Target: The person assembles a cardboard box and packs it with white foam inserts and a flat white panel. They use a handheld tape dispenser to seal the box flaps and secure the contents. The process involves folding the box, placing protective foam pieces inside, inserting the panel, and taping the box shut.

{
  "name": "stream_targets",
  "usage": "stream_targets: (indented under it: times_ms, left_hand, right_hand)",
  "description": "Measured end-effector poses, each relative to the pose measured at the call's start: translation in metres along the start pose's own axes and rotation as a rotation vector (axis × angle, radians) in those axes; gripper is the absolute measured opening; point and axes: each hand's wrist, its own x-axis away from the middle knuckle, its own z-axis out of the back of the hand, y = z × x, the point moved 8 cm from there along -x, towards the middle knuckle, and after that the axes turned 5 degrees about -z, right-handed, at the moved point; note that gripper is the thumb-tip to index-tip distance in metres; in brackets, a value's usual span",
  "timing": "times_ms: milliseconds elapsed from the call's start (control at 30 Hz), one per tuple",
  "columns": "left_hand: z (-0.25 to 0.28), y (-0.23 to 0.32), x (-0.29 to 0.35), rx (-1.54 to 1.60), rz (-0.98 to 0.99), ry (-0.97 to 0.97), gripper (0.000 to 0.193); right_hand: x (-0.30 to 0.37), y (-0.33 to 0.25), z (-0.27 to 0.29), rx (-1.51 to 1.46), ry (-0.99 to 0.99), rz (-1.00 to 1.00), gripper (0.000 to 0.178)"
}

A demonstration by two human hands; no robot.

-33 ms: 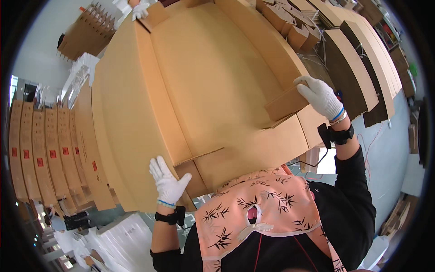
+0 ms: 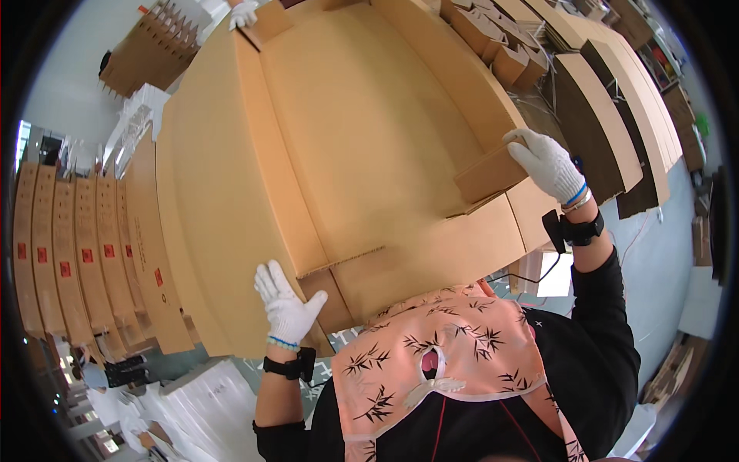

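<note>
A large shallow cardboard box [image 2: 362, 146] lies before me with its wide inside facing up and low walls folded up along its long sides. At its near left corner my left hand [image 2: 286, 309], in a white knit glove, rests flat with fingers spread and the thumb out against the folded cardboard. My right hand [image 2: 543, 165], also gloved, is closed over the near right corner, gripping the upright corner flap [image 2: 490, 177]. The near panel [image 2: 446, 242] lies folded outward close to my apron.
A co-worker's gloved hand [image 2: 243, 14] touches the box's far left corner. Several cartons [image 2: 65, 254] stand in a row at left. Flat cardboard sheets [image 2: 596, 115] and folded cardboard pieces [image 2: 516, 61] are stacked at right. White wrapped material [image 2: 208, 404] sits at lower left.
The view has shifted very slightly. Both my hands keep their places on the box.
</note>
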Motion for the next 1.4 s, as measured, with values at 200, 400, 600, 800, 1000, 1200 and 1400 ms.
stream_targets:
  times_ms: [200,400,600,800,1000,1200,1400]
  left_hand:
    - [0.0,-0.018,-0.007,0.11,-0.163,0.039,0.112]
    - [0.007,-0.025,-0.045,0.201,-0.202,0.11,0.096]
    - [0.009,-0.027,-0.054,0.132,-0.194,0.164,0.089]
    - [0.014,-0.018,-0.058,0.124,-0.189,0.121,0.091]
    - [0.016,-0.021,-0.057,0.096,-0.17,0.108,0.089]
    - [0.045,0.021,-0.038,0.121,-0.508,0.317,0.041]
    - [0.051,0.066,-0.031,-0.097,-0.487,0.098,0.038]
  right_hand:
    - [-0.009,-0.091,-0.06,-0.045,0.057,0.109,0.038]
    - [0.0,-0.254,-0.238,0.202,-0.476,0.532,0.045]
    - [0.005,-0.263,-0.303,0.067,-0.71,0.262,0.053]
    - [-0.019,-0.248,-0.271,0.128,-0.489,0.21,0.044]
    - [-0.013,-0.21,-0.202,0.049,-0.316,0.416,0.031]
    - [-0.024,-0.059,-0.105,0.754,-0.158,0.489,0.017]
    - [-0.023,0.012,-0.08,0.734,-0.377,0.252,0.067]
